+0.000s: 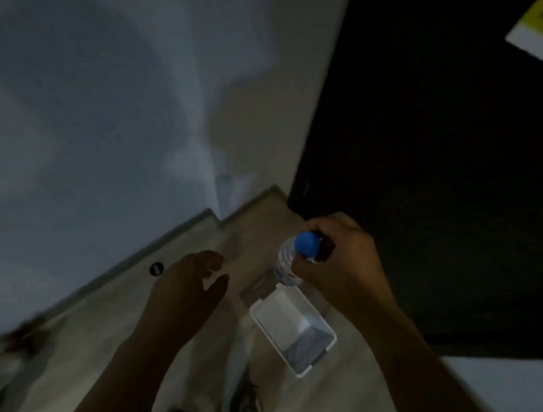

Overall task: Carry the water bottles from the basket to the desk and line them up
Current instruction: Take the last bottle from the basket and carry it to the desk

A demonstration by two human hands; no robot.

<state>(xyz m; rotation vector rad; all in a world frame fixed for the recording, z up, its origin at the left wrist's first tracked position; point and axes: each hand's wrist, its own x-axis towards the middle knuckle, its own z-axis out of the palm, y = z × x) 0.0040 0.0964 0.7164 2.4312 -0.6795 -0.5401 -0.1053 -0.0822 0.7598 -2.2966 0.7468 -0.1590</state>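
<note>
Right hand (337,259) grips the bottle (286,266) below its cap; left hand (187,286) hangs relaxed, empty. Probably light, slippery plastic.

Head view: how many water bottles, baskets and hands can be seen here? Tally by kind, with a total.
Water bottles: 1, the water bottle gripped by the right hand
Baskets: 1, the white basket on the floor
Hands: 2, the left hand holding nothing
Total: 4

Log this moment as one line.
right hand: grips bottle near cap | left hand: open, holds nothing | basket: on floor, below bottle
</note>
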